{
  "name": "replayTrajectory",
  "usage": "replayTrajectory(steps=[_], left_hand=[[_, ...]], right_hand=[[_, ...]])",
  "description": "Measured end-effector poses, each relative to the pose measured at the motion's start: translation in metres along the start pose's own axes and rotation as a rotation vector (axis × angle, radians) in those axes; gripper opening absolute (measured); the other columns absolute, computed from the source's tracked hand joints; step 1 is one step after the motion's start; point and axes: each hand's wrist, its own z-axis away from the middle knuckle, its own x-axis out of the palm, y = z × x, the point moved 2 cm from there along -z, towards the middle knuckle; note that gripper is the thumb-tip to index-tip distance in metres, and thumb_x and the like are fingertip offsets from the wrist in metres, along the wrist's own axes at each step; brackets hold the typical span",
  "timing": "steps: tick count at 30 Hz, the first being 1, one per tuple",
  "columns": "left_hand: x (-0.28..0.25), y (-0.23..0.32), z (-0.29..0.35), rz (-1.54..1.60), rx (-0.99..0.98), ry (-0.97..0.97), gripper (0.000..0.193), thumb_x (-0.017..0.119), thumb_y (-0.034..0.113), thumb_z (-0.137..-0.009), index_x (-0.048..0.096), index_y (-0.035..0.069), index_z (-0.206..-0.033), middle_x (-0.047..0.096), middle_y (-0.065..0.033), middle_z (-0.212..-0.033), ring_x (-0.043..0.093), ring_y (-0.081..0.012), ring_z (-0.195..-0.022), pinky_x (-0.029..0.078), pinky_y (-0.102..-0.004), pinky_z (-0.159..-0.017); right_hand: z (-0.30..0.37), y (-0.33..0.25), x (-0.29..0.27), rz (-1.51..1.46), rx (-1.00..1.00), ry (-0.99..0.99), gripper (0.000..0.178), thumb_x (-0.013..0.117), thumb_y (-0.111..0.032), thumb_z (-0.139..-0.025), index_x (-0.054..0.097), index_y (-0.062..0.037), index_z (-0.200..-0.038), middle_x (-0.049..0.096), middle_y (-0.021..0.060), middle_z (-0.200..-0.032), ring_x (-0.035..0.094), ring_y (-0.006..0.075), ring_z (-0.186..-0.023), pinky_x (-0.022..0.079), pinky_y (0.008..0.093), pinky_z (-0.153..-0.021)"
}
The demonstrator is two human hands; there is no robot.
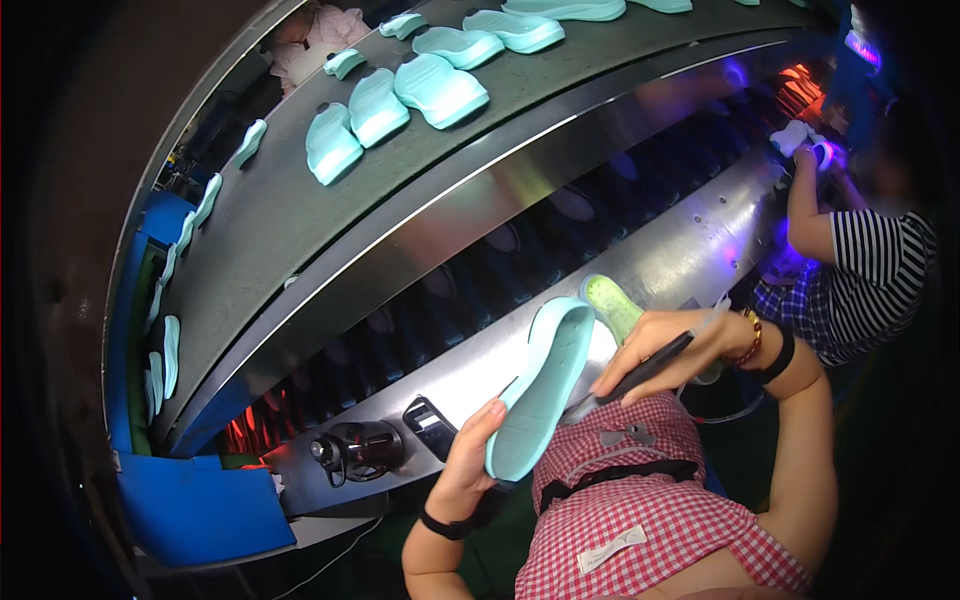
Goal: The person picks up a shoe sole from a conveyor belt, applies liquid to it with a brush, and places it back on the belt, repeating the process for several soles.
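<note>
A pale turquoise shoe sole is tilted up in front of me, its hollow, rimmed side showing. My left hand grips it near its lower end, thumb on the rim. My right hand closes around a black-handled brush with a thin clear tube at its upper end. The brush tip points at the sole's right edge; whether it touches cannot be made out. Behind my right fingers lies a pale green, speckled, elongated piece, partly hidden by the hand.
A metal ledge runs along the machine, bearing a dark flask and a phone. Beyond, a dark conveyor belt carries several turquoise soles. A co-worker in a striped top works at the right; another person is across the belt.
</note>
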Motion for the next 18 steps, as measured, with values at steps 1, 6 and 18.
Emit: replayTrajectory(steps=[1, 6, 18], left_hand=[[0.008, -0.003, -0.004, 0.080, 0.029, -0.038, 0.053, 0.041, 0.027, -0.091, 0.029, -0.004, -0.132, 0.044, -0.0184, -0.126, 0.049, -0.0273, -0.112, 0.040, -0.0372, -0.095], [0.009, -0.017, -0.014, 0.341, 0.095, 0.043, 0.048, 0.040, 0.028, -0.090, 0.037, -0.005, -0.126, 0.050, -0.0202, -0.121, 0.053, -0.0297, -0.107, 0.041, -0.0405, -0.095], [-0.022, 0.020, 0.067, 0.170, 0.581, 0.004, 0.060, 0.034, 0.035, -0.089, 0.029, -0.007, -0.131, 0.044, -0.0222, -0.126, 0.047, -0.0339, -0.114, 0.037, -0.0456, -0.097]], right_hand=[[-0.006, -0.001, 0.009, 0.010, -0.012, -0.007, 0.026, 0.066, -0.011, -0.075, 0.063, -0.0014, -0.099, 0.066, 0.0127, -0.089, 0.064, 0.0184, -0.079, 0.049, 0.0268, -0.071], [-0.021, 0.037, 0.022, -0.436, 0.169, 0.486, 0.018, 0.062, -0.005, -0.078, 0.064, 0.0008, -0.095, 0.065, 0.0089, -0.081, 0.060, 0.0113, -0.062, 0.048, 0.0210, -0.056], [0.018, 0.046, 0.063, -0.746, -0.289, 0.840, 0.019, 0.060, -0.006, -0.077, 0.056, 0.0057, -0.092, 0.062, 0.0260, -0.089, 0.049, 0.0093, -0.039, 0.039, 0.0163, -0.038]])
